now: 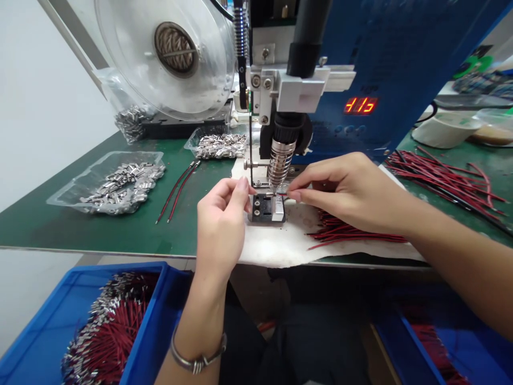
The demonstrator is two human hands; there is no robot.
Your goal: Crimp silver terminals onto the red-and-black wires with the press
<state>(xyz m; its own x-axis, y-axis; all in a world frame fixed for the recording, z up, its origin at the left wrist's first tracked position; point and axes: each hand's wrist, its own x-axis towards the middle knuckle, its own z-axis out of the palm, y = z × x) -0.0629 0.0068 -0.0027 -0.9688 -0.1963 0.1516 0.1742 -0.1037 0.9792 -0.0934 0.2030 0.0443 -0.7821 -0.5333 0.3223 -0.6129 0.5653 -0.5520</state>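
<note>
My right hand [340, 187] pinches a thin wire [282, 194] at the small black and silver fixture [277, 208], right under the tip of the soldering machine's spring-wrapped head [280, 160]. On the fixture's other side is my left hand [224, 214], thumb and fingers closed together; what sits between them is hidden. A small metal piece [271, 195] lies at the fixture's top below the tip. Beneath my right hand a bundle of red and black wires [356, 235] rests on a white sheet [276, 251].
Clear trays of metal terminals [124, 184] [220, 145] stand left, near two wires with metal ends [178, 190]. A blue machine body [385, 64] with a lit red display [361, 106] rises behind. More red wires [444, 179] lie right. A blue bin [160, 283] holds finished-looking wires below left.
</note>
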